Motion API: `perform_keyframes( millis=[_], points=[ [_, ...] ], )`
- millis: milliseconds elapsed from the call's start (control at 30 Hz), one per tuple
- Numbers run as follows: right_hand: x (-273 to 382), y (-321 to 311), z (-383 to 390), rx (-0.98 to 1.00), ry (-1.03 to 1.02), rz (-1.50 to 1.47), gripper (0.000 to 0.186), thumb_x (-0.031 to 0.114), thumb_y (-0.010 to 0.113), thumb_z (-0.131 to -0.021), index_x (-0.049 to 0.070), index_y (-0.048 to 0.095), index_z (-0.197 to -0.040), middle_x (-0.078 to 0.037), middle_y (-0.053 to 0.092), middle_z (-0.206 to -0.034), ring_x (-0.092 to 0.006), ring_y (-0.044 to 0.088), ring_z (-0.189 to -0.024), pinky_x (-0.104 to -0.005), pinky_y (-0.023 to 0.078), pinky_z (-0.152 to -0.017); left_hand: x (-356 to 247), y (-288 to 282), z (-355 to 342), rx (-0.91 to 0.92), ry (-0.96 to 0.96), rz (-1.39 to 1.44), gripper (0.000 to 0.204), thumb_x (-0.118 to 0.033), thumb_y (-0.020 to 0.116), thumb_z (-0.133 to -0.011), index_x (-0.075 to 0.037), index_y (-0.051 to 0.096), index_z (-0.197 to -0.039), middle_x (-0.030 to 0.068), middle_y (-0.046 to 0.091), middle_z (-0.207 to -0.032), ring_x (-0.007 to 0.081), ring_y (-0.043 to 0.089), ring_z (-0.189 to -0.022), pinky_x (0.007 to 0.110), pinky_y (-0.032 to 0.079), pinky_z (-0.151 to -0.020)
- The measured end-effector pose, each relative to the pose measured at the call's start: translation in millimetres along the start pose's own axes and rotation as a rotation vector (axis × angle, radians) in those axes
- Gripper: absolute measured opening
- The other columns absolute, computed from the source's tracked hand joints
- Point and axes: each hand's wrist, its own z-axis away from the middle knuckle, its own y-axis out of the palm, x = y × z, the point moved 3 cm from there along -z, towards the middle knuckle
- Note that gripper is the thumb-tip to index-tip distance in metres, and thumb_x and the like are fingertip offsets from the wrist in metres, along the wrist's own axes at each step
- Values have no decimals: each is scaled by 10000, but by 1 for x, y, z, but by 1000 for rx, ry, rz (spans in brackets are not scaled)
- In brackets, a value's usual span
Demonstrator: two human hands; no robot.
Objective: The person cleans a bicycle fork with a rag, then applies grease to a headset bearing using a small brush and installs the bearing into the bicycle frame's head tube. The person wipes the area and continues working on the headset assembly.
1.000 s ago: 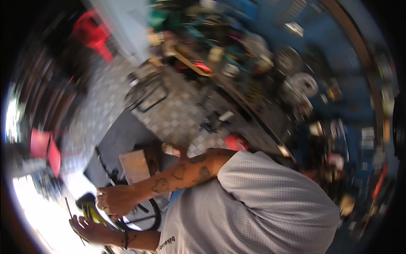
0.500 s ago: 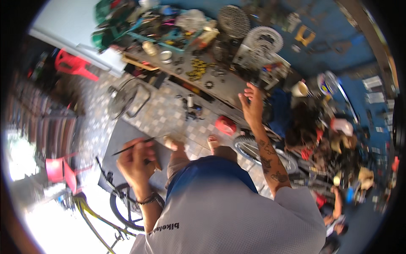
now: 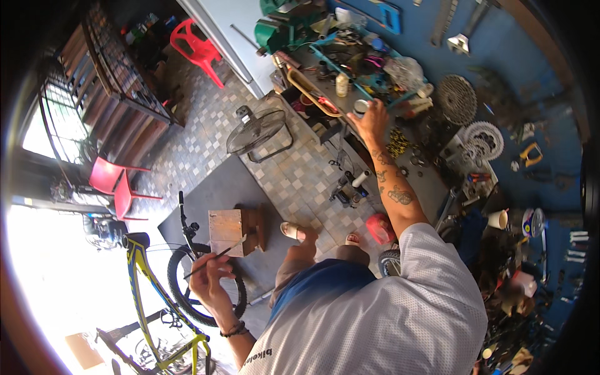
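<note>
- The left hand (image 3: 211,282), on the near left, pinches a slim dark-handled brush (image 3: 224,253) between thumb and fingertips, much like a pencil; that hold seems meant to leave the pale tip free, pointing away to the right.
- The brush is in the air, with the wooden box (image 3: 226,230) beyond it in the view; whether its tip touches the box is hard to judge, but they look apart.
- The right hand (image 3: 373,122) reaches far across to the workbench (image 3: 428,192), fingers curled around the right side of a small round tin (image 3: 359,108), probably to steady or lift it.
- The tin is at the bench's front edge, near a pale bottle (image 3: 342,85); the hand covers part of it, so its contents, and whether it rests or is raised, cannot be told.
- Parts and tools crowd the back of the bench, perhaps so the front stays within reach.
- On the left, glare washes out the ground around the yellow bicycle frame (image 3: 148,273).
- The shirt and right arm cut off a wheel (image 3: 389,262); clutter at the near right fades into shadow.
</note>
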Motion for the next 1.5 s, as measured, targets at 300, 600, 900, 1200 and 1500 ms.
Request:
perform_keyframes(
  millis=[300,600,900,1200,1500],
  points=[
    [200,-51,65,110,-384,-814,590,112,896,-782,41,585,-1278,-158,677,-1227,-314,691,-1091,-407,562,-924,7,-34,-103,-26,-16,184,184,-78,638,-1028,82,697,-1099,184,774,-936,138,694,-694,275,564,-606],
    [427,-125,130,503,-852,-954,649,74,876,-735,26,611,-1325,-149,652,-1273,-296,649,-1183,-404,528,-1012,-49,-58,-193,150,546,-19,247,64,771,-859,-26,755,-1088,111,759,-951,219,742,-797,314,580,-676],
    [533,-72,126,707,-1121,-1066,645,56,868,-735,4,596,-1317,-167,660,-1278,-289,656,-1186,-407,516,-1042,-18,-103,-249,-115,576,-168,238,-27,809,-839,-45,754,-1070,80,735,-893,227,718,-742,330,566,-622],
    [642,4,102,902,-1295,-1216,651,87,904,-714,43,613,-1296,-149,674,-1247,-305,674,-1148,-408,554,-982,-10,-131,-318,-345,427,-318,263,55,802,-805,-17,776,-1057,105,768,-916,209,742,-765,304,576,-648],
    [718,46,114,1162,-1487,-1265,649,64,882,-722,42,602,-1307,-151,671,-1264,-308,655,-1190,-415,528,-1027,-7,-161,-314,-658,217,-354,215,4,784,-871,-47,753,-1078,98,742,-926,229,721,-729,315,564,-620]
  ],
)
